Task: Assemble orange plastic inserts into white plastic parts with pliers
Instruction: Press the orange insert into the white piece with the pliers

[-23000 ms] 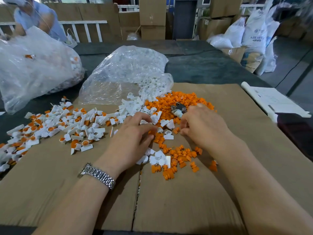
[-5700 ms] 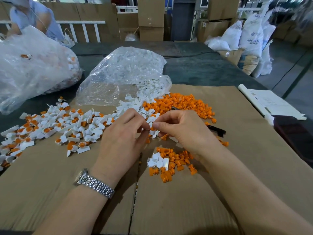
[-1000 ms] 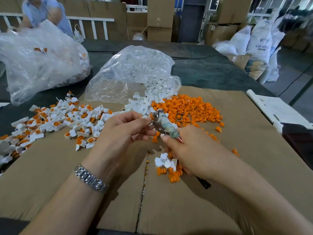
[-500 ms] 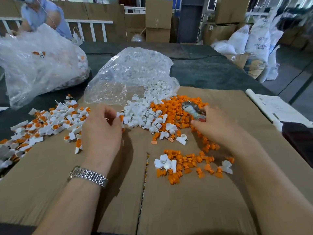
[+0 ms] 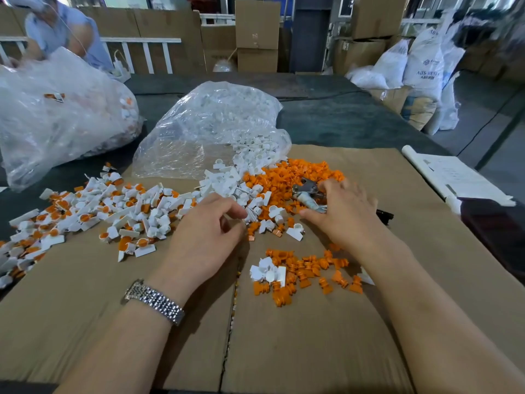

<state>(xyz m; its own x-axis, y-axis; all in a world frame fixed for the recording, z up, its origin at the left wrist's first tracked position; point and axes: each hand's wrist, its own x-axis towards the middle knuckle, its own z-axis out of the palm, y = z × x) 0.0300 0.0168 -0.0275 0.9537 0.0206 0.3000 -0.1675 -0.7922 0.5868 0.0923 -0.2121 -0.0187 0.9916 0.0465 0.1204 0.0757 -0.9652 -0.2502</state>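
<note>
- Brown cardboard sheet (image 5: 312, 351) carries heaps of orange plastic inserts (image 5: 287, 177) and white plastic parts (image 5: 227, 183), too many to count.
- Right hand (image 5: 343, 214) grips one metal pliers (image 5: 308, 194).
- Left hand (image 5: 204, 240), fingers loosely curled, holds nothing visible.

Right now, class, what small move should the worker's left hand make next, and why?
Probably pinch one loose white part from the pile edge: the left hand hovers beside it holding nothing visible, while the right hand already holds the pliers over the orange inserts.
</note>
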